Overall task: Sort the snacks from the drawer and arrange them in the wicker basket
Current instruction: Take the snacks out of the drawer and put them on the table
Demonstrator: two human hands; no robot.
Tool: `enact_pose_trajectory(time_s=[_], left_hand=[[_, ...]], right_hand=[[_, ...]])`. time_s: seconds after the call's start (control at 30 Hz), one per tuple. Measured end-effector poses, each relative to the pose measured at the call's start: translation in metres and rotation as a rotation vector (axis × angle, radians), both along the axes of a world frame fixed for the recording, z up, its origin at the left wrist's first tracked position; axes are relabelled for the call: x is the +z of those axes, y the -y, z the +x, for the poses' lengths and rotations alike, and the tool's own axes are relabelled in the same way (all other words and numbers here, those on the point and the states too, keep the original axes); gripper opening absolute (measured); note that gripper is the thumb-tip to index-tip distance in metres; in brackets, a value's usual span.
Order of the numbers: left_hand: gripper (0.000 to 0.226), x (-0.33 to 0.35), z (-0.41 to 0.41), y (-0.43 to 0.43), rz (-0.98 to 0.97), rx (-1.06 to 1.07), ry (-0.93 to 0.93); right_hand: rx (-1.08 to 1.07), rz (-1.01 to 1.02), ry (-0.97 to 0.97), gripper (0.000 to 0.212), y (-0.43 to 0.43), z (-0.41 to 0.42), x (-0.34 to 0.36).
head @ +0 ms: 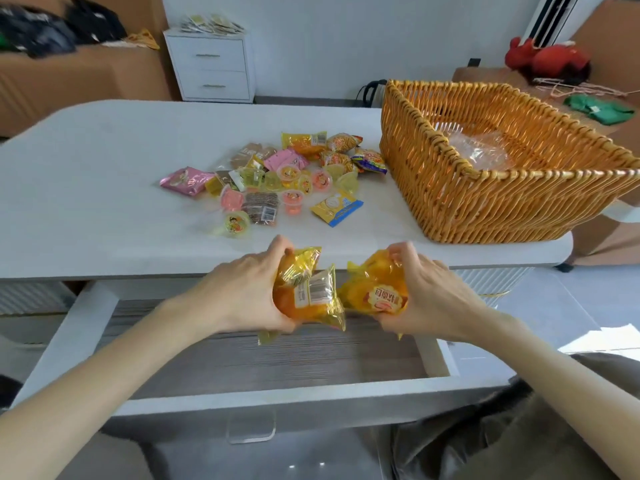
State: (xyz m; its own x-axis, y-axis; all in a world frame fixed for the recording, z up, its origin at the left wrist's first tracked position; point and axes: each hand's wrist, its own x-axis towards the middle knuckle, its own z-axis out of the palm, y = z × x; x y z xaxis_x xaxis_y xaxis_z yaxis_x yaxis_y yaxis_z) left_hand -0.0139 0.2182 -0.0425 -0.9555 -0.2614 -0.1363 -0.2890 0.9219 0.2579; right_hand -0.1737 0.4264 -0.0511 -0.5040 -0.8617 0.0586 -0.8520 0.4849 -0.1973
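Note:
My left hand point(242, 292) grips a yellow-orange snack packet point(308, 292) with a barcode label, held above the open drawer point(242, 362). My right hand point(429, 299) grips a second yellow-orange snack packet point(377, 292) beside the first. The drawer's grey wood-grain floor shows bare beneath them. A pile of snacks point(284, 178), packets and small jelly cups, lies on the white table point(104, 188). The wicker basket point(485, 195) stands at the table's right, with clear plastic wrapping point(481, 150) inside it.
A white two-drawer cabinet point(211, 67) stands against the far wall with packets on top. Cardboard boxes and dark bags fill the back left. Red plush toys point(550, 60) and a green item point(602, 109) lie at the back right. The drawer's clear handle point(251, 429) faces me.

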Motion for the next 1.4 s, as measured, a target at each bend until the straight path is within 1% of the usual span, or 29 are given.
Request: enact_pose_trajectory(time_s=[0.07,0.13,0.2,0.27,0.33,0.4,0.43,0.5,0.57,0.67,0.77,0.93,1.03,1.13,1.23,1.4], left_hand=[[0.089,0.017,-0.003,0.005,0.033,0.029,-0.1],[0.093,0.029,-0.011,0.01,0.031,0.043,-0.202],[0.1,0.036,-0.023,0.018,-0.069,0.052,-0.254],[0.108,0.033,-0.039,0.026,-0.186,0.058,-0.221],[0.113,0.02,-0.054,0.03,-0.218,0.088,-0.138],[0.106,0.001,-0.064,0.031,-0.235,0.108,-0.07],[0.099,-0.009,-0.067,0.032,-0.231,0.106,-0.051],[0.088,-0.029,-0.07,0.034,-0.185,0.118,-0.044],[0.084,-0.042,-0.076,0.04,-0.145,0.145,-0.081],[0.083,-0.049,-0.096,0.05,-0.165,0.196,-0.149],[0.083,-0.053,-0.121,0.062,-0.14,0.244,-0.167],[0.082,-0.056,-0.163,0.086,-0.113,0.278,-0.146],[0.083,-0.052,-0.179,0.096,-0.14,0.289,-0.107],[0.089,-0.046,-0.181,0.097,-0.146,0.276,-0.108],[0.094,-0.033,-0.165,0.089,-0.14,0.243,-0.156],[0.081,-0.012,-0.099,0.067,-0.147,0.201,-0.206]], right_hand=[[-0.03,-0.093,-0.035,0.08,0.008,-0.006,0.013],[-0.052,-0.144,-0.089,0.079,0.021,-0.014,0.024],[-0.066,-0.2,-0.1,0.076,0.038,-0.024,0.029],[-0.048,-0.23,-0.126,0.076,0.055,-0.037,0.024],[-0.052,-0.128,-0.112,0.079,0.069,-0.048,0.012],[-0.109,0.027,-0.012,0.081,0.078,-0.055,-0.007],[-0.128,0.069,0.036,0.079,0.081,-0.057,-0.016],[-0.138,0.05,0.098,0.073,0.084,-0.058,-0.031],[-0.147,-0.012,0.131,0.067,0.089,-0.063,-0.04],[-0.156,-0.094,0.106,0.062,0.103,-0.078,-0.05],[-0.195,-0.111,0.098,0.058,0.124,-0.098,-0.053],[-0.271,-0.147,0.102,0.057,0.159,-0.129,-0.055],[-0.281,-0.1,0.087,0.058,0.17,-0.145,-0.051],[-0.304,-0.048,0.098,0.06,0.171,-0.147,-0.043],[-0.248,-0.089,0.085,0.062,0.162,-0.129,-0.035],[-0.067,-0.209,0.102,0.058,0.126,-0.072,-0.019]])
